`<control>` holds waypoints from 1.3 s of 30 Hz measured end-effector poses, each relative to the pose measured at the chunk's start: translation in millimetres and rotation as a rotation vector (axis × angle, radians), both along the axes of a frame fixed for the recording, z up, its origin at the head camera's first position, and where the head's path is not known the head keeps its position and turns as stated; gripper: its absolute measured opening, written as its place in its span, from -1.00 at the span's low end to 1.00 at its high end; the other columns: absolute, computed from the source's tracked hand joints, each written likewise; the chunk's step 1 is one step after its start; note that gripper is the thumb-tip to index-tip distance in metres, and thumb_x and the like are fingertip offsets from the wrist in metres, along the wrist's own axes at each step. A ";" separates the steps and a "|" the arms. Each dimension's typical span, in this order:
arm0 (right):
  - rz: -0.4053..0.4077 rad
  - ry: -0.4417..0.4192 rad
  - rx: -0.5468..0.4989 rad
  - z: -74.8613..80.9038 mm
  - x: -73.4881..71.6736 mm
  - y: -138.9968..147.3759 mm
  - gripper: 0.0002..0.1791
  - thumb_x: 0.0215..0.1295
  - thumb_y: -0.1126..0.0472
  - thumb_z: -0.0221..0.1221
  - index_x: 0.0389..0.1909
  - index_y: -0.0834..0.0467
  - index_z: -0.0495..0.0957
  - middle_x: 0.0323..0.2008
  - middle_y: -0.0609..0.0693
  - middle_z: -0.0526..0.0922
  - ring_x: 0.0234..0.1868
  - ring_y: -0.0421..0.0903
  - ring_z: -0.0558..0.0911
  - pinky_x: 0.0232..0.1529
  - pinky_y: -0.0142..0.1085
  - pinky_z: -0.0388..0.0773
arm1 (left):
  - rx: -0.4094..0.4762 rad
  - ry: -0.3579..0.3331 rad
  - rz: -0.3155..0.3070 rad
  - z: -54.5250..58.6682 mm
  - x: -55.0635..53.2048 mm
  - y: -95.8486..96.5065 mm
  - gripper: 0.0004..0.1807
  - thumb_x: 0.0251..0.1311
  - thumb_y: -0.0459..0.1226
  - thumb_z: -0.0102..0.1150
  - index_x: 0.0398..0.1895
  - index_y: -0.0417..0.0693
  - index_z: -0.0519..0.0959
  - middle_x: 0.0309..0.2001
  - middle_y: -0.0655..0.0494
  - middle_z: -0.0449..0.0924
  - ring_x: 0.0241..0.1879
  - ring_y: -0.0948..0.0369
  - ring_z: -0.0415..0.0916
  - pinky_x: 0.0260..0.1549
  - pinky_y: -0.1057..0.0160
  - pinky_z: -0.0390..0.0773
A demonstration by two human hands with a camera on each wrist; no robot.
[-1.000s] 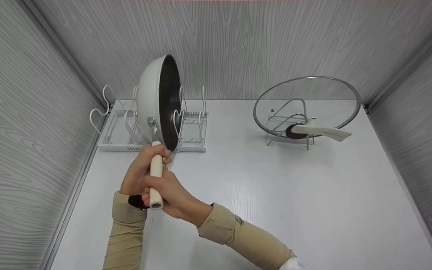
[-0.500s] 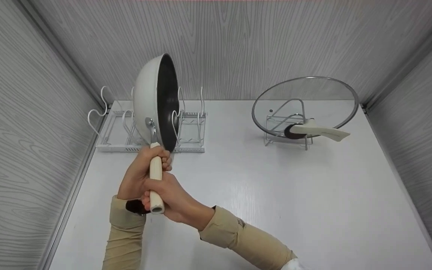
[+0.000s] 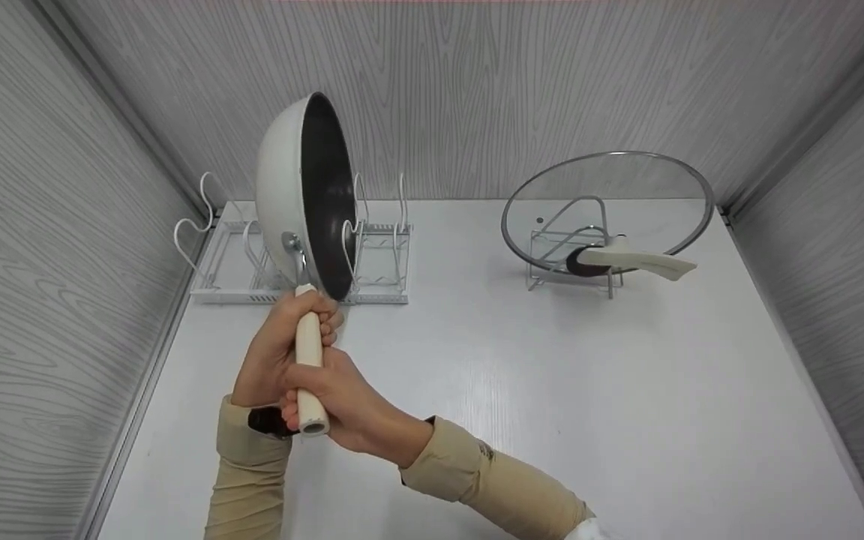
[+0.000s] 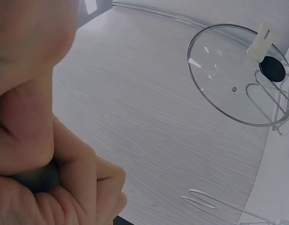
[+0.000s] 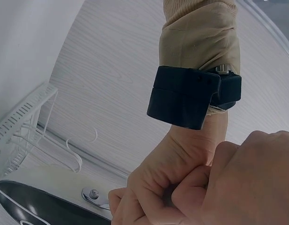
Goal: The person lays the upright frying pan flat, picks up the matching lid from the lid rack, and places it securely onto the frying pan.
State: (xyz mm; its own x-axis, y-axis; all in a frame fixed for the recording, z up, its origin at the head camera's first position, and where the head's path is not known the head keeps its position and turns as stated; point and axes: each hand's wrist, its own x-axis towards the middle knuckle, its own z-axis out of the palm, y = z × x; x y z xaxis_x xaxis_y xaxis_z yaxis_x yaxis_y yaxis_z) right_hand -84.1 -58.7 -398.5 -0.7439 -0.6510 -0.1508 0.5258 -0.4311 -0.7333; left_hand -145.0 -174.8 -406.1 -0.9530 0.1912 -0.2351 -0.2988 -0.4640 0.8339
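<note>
A deep white frying pan (image 3: 278, 180) with a dark inside is on its edge at the white wire rack (image 3: 222, 298), its opening turned right. Its cream handle (image 3: 309, 337) points toward the person. My left hand (image 3: 271, 341) grips the handle close to the pan, thumb across the top. Lower down, near the hollow end, my right hand (image 3: 349, 401) is wrapped round the same handle. In the right wrist view the pan (image 5: 50, 183) shows beside the rack, and both hands' fingers are curled together. The pan's lower edge overlaps the rack's hoops in the head view.
A glass lid (image 3: 552, 180) with a cream-and-black knob handle (image 3: 634, 261) leans in a small wire stand (image 3: 612, 289) on the right. Grey wood-grain walls (image 3: 447, 97) enclose the white tabletop (image 3: 552, 420) at left, back and right.
The pan has shifted slightly left and up in the head view, tilting a little, with both hands keeping hold of its handle. The lid stays in its stand.
</note>
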 end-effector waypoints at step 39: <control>0.113 0.092 -0.108 12.4 22.0 17.3 -0.79 0.23 0.39 -0.01 -0.13 0.22 0.23 -0.64 -0.03 0.49 -0.71 -0.28 0.55 -0.61 -0.46 0.55 | -0.017 0.049 0.047 26.6 26.7 13.5 -0.83 0.14 -0.49 -0.13 -0.53 -0.13 0.22 -0.62 0.13 0.26 -0.68 0.33 0.26 -0.72 0.48 0.38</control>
